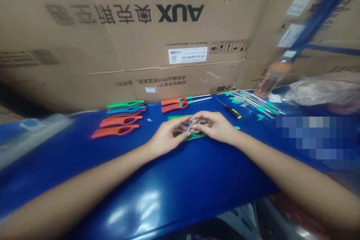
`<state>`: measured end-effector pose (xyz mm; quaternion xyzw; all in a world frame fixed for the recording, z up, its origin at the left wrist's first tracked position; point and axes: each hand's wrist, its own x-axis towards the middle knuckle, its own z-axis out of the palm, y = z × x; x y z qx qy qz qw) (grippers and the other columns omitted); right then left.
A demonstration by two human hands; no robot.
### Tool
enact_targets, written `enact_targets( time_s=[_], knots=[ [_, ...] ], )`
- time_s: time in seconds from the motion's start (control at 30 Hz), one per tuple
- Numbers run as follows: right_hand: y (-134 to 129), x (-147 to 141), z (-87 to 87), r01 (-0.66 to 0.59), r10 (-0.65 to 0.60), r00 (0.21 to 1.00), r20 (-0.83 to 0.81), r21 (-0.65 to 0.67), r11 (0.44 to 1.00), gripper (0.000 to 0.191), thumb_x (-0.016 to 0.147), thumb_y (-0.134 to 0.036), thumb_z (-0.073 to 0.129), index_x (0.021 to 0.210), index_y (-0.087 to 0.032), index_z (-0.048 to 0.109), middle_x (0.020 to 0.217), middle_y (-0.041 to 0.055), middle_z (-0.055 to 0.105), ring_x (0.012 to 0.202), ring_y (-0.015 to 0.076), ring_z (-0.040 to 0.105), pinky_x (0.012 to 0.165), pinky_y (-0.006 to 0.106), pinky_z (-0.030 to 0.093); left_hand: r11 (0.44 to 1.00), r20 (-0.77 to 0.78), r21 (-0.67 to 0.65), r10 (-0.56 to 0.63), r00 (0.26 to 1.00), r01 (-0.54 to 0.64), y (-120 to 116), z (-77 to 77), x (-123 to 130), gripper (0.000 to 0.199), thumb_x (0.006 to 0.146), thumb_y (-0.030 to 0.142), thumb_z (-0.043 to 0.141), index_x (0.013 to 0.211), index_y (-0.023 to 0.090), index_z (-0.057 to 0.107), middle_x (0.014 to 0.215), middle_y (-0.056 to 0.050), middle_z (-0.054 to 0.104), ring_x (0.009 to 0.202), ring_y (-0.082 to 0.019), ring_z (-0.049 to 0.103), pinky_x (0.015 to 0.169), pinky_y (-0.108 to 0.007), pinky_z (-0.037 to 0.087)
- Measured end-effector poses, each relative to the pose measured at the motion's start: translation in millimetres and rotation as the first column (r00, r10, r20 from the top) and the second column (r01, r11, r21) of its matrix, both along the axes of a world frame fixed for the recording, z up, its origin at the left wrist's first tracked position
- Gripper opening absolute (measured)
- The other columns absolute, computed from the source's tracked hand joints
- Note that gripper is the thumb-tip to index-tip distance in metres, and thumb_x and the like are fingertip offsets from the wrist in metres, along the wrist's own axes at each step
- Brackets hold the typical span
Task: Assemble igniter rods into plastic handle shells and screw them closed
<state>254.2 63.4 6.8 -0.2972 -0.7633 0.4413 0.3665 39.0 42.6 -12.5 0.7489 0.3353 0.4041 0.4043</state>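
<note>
Between my left hand (165, 135) and my right hand (218, 125) is a small silvery part (192, 124), pinched at its two ends by thumbs and fingers. Its exact kind is too small to make out. Right beneath the fingers lies a green lighter casing (194, 136) on the blue table (180, 180), partly covered by both hands. Another green piece (176, 117) shows just behind my left fingers. Beyond my right hand rests a black and yellow screwdriver (233, 111).
Several coloured lighter casings (120, 120) lie in a row at left, near some tiny screws (149, 120). Two orange-red lighters (176, 105) with metal tubes lie at the back. Metal tubes with teal ends (253, 101) and a drink bottle (272, 77) are at right. Cardboard (112, 45) stands behind.
</note>
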Motion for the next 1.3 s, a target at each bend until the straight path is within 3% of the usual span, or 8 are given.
enact_targets(
  time_s=[0.2,0.33,0.5,0.7,0.77,0.83,0.97,1.3],
  knots=[
    [-0.7,0.8,9.9,0.014,-0.069,0.989,0.128,0.386,0.922,0.014,0.09,-0.032,0.067,0.096,-0.021,0.07,0.095,0.0065,0.066,0.077,0.0152,0.061,0.065,0.028,0.051,0.998,-0.043,-0.041,-0.05,0.998,0.048,1.0,8.1,-2.2,0.047,0.088,0.031,0.068,0.131,0.014,0.062,0.111,-0.012,0.074,0.095,-0.02,0.071,0.089,-0.035,0.058],
    [-3.3,6.0,15.7,0.098,-0.171,0.96,0.221,0.307,0.947,0.029,0.087,-0.032,0.069,0.111,-0.021,0.057,0.089,0.0008,0.059,0.063,0.0101,0.049,0.059,0.024,0.044,0.989,-0.125,-0.134,0.038,0.991,-0.054,9.4,20.2,-11.3,0.045,0.079,0.033,0.075,0.118,0.012,0.071,0.089,-0.008,0.075,0.079,-0.019,0.07,0.075,-0.032,0.058],
    [-9.3,11.6,18.5,-0.219,0.026,0.867,0.498,0.334,0.917,0.02,0.088,-0.024,0.067,0.107,-0.021,0.062,0.104,0.0047,0.061,0.083,0.0153,0.057,0.072,0.027,0.047,0.978,-0.22,-0.201,0.001,0.976,-0.046,17.3,35.9,-23.6,0.034,0.069,0.029,0.081,0.099,0.013,0.075,0.078,-0.004,0.073,0.07,-0.015,0.066,0.069,-0.028,0.056],
    [-5.5,9.2,11.2,-0.27,0.082,0.872,0.483,0.334,0.903,0.007,0.091,-0.018,0.061,0.093,-0.019,0.067,0.104,0.0065,0.063,0.09,0.0168,0.062,0.08,0.03,0.05,0.979,-0.41,-0.2,-0.123,0.904,0.042,15.5,44.3,-27.9,0.031,0.071,0.035,0.081,0.097,0.017,0.078,0.076,-0.002,0.074,0.06,-0.012,0.059,0.054,-0.021,0.046],
    [-2.2,10.5,11.5,-0.208,0.094,0.911,0.401,0.251,0.945,0.004,0.089,-0.021,0.064,0.089,-0.018,0.067,0.091,0.0046,0.064,0.075,0.0134,0.061,0.068,0.027,0.05,0.976,-0.426,-0.215,-0.109,0.898,0.017,14.6,43.3,-27.9,0.032,0.072,0.037,0.081,0.097,0.017,0.078,0.078,-0.003,0.074,0.057,-0.01,0.057,0.051,-0.02,0.044],
    [0.4,12.2,12.3,-0.128,0.109,0.935,0.337,0.036,0.991,0.011,0.088,-0.029,0.066,0.09,-0.017,0.065,0.073,0.0,0.062,0.057,0.0104,0.057,0.053,0.023,0.048,0.968,-0.404,-0.251,-0.107,0.908,0.002,13.2,41.5,-26.6,0.032,0.074,0.038,0.079,0.099,0.017,0.078,0.082,-0.003,0.074,0.055,-0.009,0.057,0.049,-0.019,0.043],
    [3.4,13.2,10.1,-0.094,0.186,0.956,0.227,-0.363,0.927,0.029,0.086,-0.043,0.069,0.096,-0.017,0.058,0.058,-0.0046,0.061,0.044,0.0103,0.058,0.042,0.021,0.049,0.922,-0.386,-0.385,-0.134,0.913,-0.028,9.1,38.6,-21.5,0.033,0.077,0.037,0.077,0.102,0.015,0.075,0.084,-0.003,0.073,0.044,-0.005,0.052,0.041,-0.017,0.043],
    [3.8,10.6,6.9,-0.121,0.218,0.955,0.199,-0.411,0.904,0.039,0.085,-0.053,0.068,0.089,-0.015,0.063,0.053,-0.0053,0.06,0.038,0.0077,0.055,0.037,0.019,0.047,0.874,-0.322,-0.477,-0.07,0.944,-0.098,3.6,37.8,-12.6,0.033,0.078,0.029,0.077,0.106,0.013,0.071,0.094,-0.006,0.073,0.039,-0.005,0.057,0.033,-0.016,0.044]
  ],
)
